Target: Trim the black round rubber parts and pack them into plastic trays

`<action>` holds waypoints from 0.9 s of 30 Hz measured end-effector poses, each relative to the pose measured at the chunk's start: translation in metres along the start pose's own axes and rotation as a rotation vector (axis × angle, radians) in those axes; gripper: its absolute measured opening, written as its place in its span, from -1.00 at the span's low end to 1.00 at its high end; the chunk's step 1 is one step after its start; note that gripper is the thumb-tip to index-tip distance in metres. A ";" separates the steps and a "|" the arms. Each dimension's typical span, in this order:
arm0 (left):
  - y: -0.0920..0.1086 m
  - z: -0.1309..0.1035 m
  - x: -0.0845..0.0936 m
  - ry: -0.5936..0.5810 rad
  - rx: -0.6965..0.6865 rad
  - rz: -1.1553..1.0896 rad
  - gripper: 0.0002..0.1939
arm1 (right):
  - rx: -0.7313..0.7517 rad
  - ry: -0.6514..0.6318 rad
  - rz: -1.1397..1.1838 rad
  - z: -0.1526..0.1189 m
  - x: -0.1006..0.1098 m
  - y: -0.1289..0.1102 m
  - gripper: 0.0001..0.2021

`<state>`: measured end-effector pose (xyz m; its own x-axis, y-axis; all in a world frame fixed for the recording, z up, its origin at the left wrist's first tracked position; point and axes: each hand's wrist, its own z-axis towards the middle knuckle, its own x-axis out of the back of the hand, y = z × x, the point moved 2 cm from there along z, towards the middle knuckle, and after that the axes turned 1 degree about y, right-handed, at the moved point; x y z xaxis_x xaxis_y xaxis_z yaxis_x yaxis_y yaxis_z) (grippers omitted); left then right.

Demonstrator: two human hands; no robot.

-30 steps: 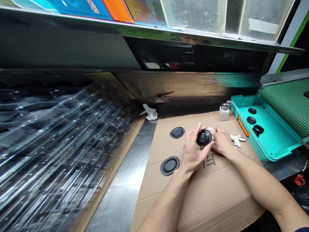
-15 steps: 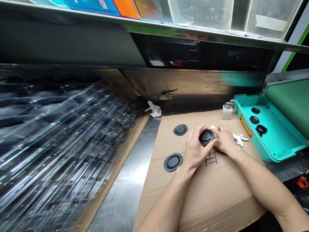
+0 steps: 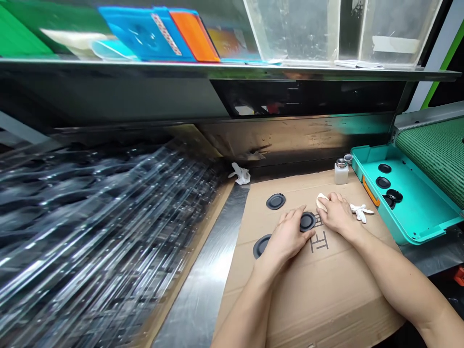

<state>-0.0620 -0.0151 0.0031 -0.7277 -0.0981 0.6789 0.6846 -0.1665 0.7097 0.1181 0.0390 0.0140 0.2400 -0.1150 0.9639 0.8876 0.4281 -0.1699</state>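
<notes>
Black disc lower, broad face upward

Left hand, right hand and forearms are bare.

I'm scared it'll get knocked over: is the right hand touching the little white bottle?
Apart. The head view shows a strip of cardboard between the right hand and the white bottle.

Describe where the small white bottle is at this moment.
In the head view, the small white bottle stands near the far right corner of the cardboard, just left of the teal tray and beyond the right hand.
</notes>
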 end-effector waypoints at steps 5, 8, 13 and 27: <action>-0.018 0.031 0.049 0.139 0.066 0.150 -0.16 | -0.004 -0.012 0.005 0.001 -0.003 0.001 -0.73; -0.039 0.059 0.071 0.079 0.220 0.338 -0.11 | -0.007 -0.007 0.011 0.002 -0.005 0.001 -0.73; -0.056 0.080 0.063 -0.091 0.311 0.398 -0.12 | -0.012 -0.012 0.023 0.000 -0.002 -0.001 -0.73; -0.082 0.132 0.093 -0.152 0.179 0.395 -0.06 | -0.020 -0.009 0.063 0.001 -0.001 -0.006 -0.73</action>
<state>-0.1801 0.1186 0.0335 -0.4036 0.0275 0.9145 0.9148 0.0280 0.4029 0.1126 0.0375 0.0142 0.2921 -0.0805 0.9530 0.8785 0.4163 -0.2342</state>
